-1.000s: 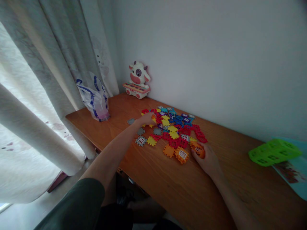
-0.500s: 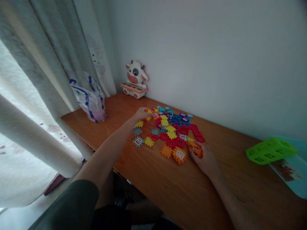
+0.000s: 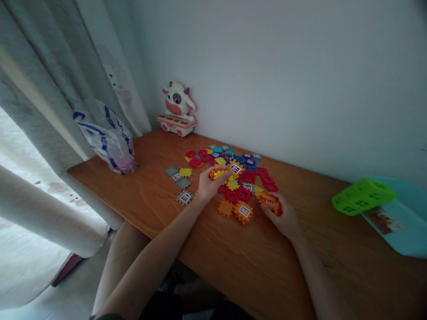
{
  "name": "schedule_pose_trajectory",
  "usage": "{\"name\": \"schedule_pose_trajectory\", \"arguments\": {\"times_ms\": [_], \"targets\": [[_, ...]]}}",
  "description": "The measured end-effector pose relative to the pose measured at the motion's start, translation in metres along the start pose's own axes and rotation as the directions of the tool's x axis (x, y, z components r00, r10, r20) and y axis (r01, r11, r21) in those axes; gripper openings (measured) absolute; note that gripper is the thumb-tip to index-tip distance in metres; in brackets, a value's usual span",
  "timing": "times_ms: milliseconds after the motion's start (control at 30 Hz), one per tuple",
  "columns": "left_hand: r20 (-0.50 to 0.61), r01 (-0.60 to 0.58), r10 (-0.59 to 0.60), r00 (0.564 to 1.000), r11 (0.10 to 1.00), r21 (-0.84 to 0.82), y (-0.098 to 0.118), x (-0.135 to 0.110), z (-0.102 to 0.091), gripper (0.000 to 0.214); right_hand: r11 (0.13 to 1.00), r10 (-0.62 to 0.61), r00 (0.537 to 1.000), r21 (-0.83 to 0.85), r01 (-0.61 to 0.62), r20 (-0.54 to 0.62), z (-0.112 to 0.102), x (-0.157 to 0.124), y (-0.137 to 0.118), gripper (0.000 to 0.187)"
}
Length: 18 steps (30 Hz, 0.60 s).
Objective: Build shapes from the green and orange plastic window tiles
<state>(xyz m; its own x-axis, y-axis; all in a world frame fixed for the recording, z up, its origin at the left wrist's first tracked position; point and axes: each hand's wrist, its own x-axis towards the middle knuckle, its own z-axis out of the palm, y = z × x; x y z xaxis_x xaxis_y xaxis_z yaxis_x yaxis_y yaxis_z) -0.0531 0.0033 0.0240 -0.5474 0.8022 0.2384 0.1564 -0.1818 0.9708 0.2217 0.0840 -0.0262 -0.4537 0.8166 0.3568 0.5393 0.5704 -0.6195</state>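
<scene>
A heap of flat, toothed plastic building tiles [image 3: 233,171] in red, yellow, blue, grey and orange lies on a wooden table [image 3: 213,249]. My left hand [image 3: 209,184] rests at the heap's near left side, fingers curled round an orange tile [image 3: 216,173]. My right hand [image 3: 283,218] lies on the table at the heap's near right, fingers closed on an orange tile piece [image 3: 269,202]. Two more orange tiles [image 3: 236,210] lie between my hands.
A toy cow with a small keyboard [image 3: 175,109] stands against the white wall. A plastic bag [image 3: 106,142] leans by the curtain [image 3: 50,111] at the table's left edge. A green cube of tiles [image 3: 363,196] sits on a teal sheet [image 3: 400,222] at far right.
My left hand drew back from the far left of the heap toward me, now with an orange tile in it. The view swung to the left. My right hand stayed put.
</scene>
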Motion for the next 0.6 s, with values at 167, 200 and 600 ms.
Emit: {"name": "schedule_pose_trajectory", "arguments": {"times_ms": [167,200,600], "targets": [[0.043,0.114,-0.107,0.993,0.967,-0.227,-0.013,-0.027,0.015,0.05,0.998,-0.012,0.997,0.069,0.007,0.078,-0.005,-0.001,-0.001,0.045],[0.048,0.147,-0.139,0.989,0.95,-0.277,-0.014,-0.029,0.016,0.052,0.997,-0.008,0.996,0.081,0.001,0.088,-0.006,-0.002,-0.001,0.044],[0.151,0.035,0.006,0.988,0.962,-0.27,-0.017,-0.044,0.019,0.033,0.936,-0.193,0.975,-0.276,0.217,0.111,-0.023,-0.02,-0.011,0.044]]}}
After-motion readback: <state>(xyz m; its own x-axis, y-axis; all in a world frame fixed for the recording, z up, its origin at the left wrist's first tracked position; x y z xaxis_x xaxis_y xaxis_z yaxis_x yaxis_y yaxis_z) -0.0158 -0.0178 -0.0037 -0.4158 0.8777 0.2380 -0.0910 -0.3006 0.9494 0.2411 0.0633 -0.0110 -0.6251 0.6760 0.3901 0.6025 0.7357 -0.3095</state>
